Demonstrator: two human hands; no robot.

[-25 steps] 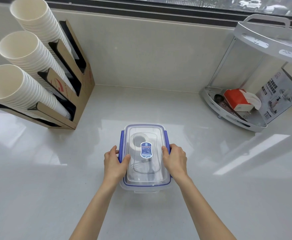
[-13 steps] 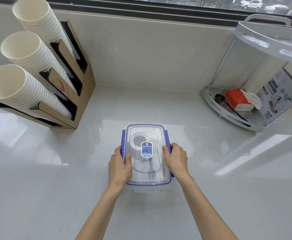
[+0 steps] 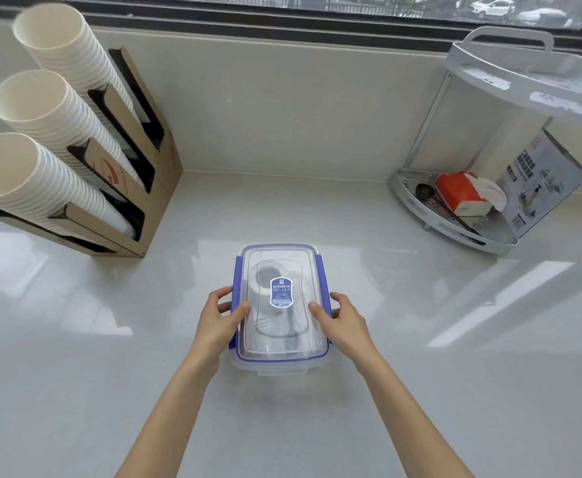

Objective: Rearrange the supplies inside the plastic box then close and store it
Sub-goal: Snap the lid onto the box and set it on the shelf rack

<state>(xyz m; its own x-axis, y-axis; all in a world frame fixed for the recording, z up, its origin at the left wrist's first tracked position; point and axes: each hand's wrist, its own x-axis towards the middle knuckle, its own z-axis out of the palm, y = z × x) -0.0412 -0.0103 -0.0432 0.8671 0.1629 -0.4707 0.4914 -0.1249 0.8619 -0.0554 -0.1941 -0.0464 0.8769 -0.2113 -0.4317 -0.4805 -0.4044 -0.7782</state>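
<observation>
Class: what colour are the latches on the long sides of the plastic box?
Blue. The latches on the plastic box show best in the head view.

Your bare forearms reach forward from below, angling toward each other. Your left hand (image 3: 218,320) and right hand (image 3: 346,322) clasp the plastic box (image 3: 281,363) from opposite sides, thumbs on top and fingers curled round its edges.

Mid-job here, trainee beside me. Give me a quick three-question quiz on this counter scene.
1. True or false: the left hand and right hand both hold the plastic box by its sides.
2. How many paper cup stacks sit in the cardboard holder? A two, B three, C four.
3. Fill in: the orange tissue pack lies on the ____ shelf of the corner rack.
Key: 1 true; 2 B; 3 lower.
</observation>
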